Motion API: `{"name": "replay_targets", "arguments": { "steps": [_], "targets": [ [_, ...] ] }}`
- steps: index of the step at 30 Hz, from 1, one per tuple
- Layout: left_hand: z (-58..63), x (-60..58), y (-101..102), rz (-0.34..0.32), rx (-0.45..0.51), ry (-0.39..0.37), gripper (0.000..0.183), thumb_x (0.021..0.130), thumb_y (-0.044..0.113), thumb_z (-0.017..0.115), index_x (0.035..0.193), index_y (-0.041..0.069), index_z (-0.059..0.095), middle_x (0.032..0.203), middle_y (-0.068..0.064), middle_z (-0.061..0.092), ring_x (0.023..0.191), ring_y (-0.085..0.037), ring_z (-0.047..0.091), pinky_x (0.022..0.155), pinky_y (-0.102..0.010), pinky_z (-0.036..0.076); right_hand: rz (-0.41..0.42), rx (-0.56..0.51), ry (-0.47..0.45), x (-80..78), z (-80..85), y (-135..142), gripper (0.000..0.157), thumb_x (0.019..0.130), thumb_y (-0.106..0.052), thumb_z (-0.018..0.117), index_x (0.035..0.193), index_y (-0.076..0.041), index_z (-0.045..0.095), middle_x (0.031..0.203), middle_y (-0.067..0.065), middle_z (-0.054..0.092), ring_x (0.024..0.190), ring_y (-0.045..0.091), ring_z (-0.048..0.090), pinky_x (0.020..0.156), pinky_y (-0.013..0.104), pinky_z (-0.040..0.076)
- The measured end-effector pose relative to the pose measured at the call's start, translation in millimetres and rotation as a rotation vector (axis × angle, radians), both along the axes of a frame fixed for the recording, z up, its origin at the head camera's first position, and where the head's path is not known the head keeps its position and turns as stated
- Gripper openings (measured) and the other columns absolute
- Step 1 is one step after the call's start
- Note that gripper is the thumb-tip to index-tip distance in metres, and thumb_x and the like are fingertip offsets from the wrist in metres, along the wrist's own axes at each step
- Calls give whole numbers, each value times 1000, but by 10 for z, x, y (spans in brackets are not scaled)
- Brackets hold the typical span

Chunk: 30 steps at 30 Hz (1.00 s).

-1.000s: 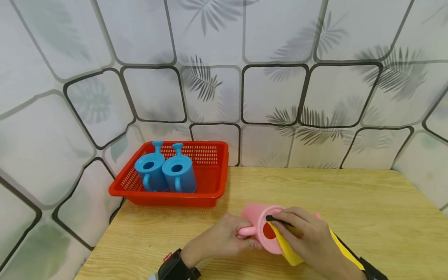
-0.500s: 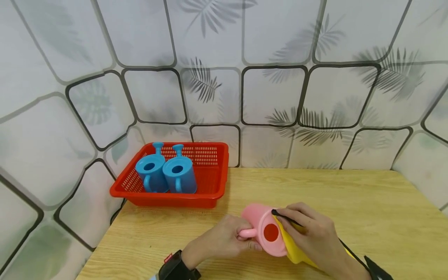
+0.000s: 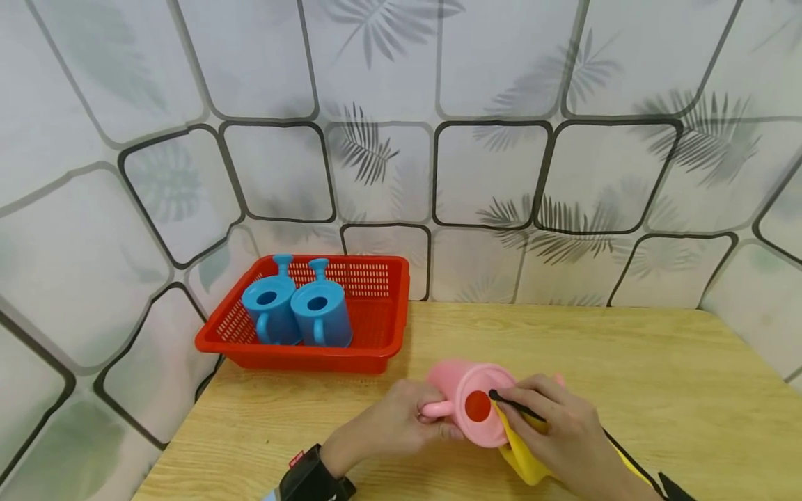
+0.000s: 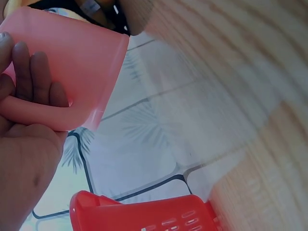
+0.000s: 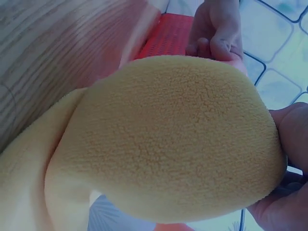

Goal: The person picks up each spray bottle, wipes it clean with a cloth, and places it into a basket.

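Note:
A pink toy watering can lies tilted above the table, its top with a round opening towards me. My left hand grips it by the handle; in the left wrist view, fingers pass through the handle and touch the wall of the can. A yellow cloth with a black edge is pinched in my right hand and lies against the right part of the can's top. The pink spout tip peeks out behind that hand. In the right wrist view the fuzzy cloth hides most of the can.
At the back left of the wooden table stands a red basket. Two blue watering cans, a left one and a right one, sit upright in its left part. A patterned wall covering rises behind and beside the table.
My right hand shifts the cloth slightly right and up, then back down along the can's top. The can turns a little in my left hand, which keeps its grip on the handle.

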<state>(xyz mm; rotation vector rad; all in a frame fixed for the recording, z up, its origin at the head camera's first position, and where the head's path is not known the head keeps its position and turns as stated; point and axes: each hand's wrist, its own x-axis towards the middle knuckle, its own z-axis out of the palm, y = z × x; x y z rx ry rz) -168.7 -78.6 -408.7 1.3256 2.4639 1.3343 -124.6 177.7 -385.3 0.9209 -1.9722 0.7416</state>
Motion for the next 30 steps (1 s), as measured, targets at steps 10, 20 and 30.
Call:
{"name": "replay_targets", "arguments": {
  "steps": [10, 20, 30],
  "targets": [
    [12, -38, -34, 65, 47, -97, 37, 86, 30, 82, 68, 16, 52, 63, 11, 36, 61, -3, 38, 59, -16, 27, 99, 26, 86, 33, -113, -123, 32, 104, -37, 58, 94, -12, 76, 91, -3, 69, 79, 6, 64, 77, 9, 52],
    [28, -41, -46, 73, 35, -86, 38, 86, 26, 83, 67, 17, 51, 62, 13, 36, 61, 1, 38, 58, -15, 27, 158, 47, 76, 68, -152, -154, 28, 104, -32, 58, 99, -10, 75, 96, 2, 69, 87, 8, 63, 81, 10, 53],
    [12, -38, -68, 60, 42, -27, 44, 86, 27, 82, 65, 15, 46, 63, 13, 34, 61, 1, 36, 58, -15, 26, 129, 58, 71, 70, -147, -112, 32, 104, -36, 56, 98, -11, 76, 95, -1, 69, 86, 7, 64, 81, 8, 52]
  ]
}}
